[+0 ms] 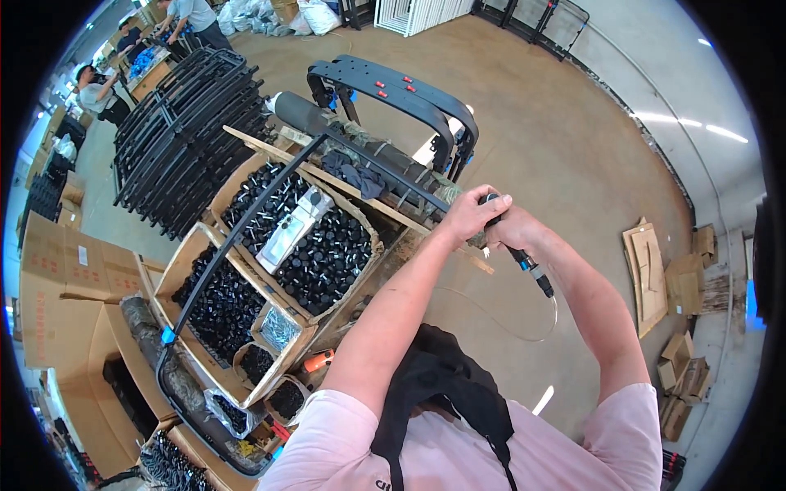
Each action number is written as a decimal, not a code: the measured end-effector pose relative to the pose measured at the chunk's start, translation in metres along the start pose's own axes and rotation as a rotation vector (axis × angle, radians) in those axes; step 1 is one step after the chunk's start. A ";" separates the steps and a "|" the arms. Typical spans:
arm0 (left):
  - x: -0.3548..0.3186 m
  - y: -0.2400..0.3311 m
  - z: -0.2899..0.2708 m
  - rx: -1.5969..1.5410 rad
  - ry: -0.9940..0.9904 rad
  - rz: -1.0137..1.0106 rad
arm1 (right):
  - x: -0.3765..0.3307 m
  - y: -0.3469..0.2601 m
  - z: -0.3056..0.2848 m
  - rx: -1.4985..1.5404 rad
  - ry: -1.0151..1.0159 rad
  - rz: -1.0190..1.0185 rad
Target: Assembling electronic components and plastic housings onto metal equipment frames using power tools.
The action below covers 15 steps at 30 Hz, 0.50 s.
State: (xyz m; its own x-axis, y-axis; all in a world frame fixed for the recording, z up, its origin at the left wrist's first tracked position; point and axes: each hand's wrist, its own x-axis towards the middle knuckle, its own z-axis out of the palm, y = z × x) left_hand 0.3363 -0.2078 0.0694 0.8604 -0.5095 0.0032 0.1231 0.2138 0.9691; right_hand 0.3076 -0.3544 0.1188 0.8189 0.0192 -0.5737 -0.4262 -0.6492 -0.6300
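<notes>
My right hand (pixel 524 231) is wrapped round a black air screwdriver (pixel 524 263) with a blue ring; a thin clear hose trails from its rear end. Right beside it, my left hand (pixel 473 216) is closed at the end of a bent black tube frame (pixel 385 170), its thumb near a small dark round part (pixel 490 199). The fingers hide what lies between the two hands and where the tool's tip sits. From there the tube runs along a padded bar (pixel 401 164), turns a corner, then crosses the parts boxes toward the lower left, with a blue band (pixel 169 335) on it.
Black knobs fill a wooden box (pixel 360 219), with a silver-grey package (pixel 295 229) on top. Smaller screws sit in a neighbouring box (pixel 274 327). Stacked black frames (pixel 184 139) stand left, a curved black rack (pixel 393 86) ahead, cardboard (pixel 645 274) right. Several people work far left.
</notes>
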 end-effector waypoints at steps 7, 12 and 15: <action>-0.003 0.013 -0.007 -0.042 -0.091 -0.041 | -0.016 -0.016 0.010 0.158 0.047 0.045; -0.003 0.027 -0.007 -0.081 -0.080 -0.012 | -0.033 -0.028 0.010 0.172 0.075 -0.003; -0.004 0.060 -0.018 0.028 -0.039 0.105 | -0.038 -0.068 0.005 0.176 0.091 -0.116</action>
State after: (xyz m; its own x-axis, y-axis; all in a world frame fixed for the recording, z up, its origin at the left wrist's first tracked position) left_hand 0.3494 -0.1780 0.1227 0.8478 -0.5179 0.1143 0.0188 0.2447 0.9694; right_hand 0.3038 -0.3073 0.1811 0.8942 0.0123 -0.4475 -0.3812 -0.5034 -0.7755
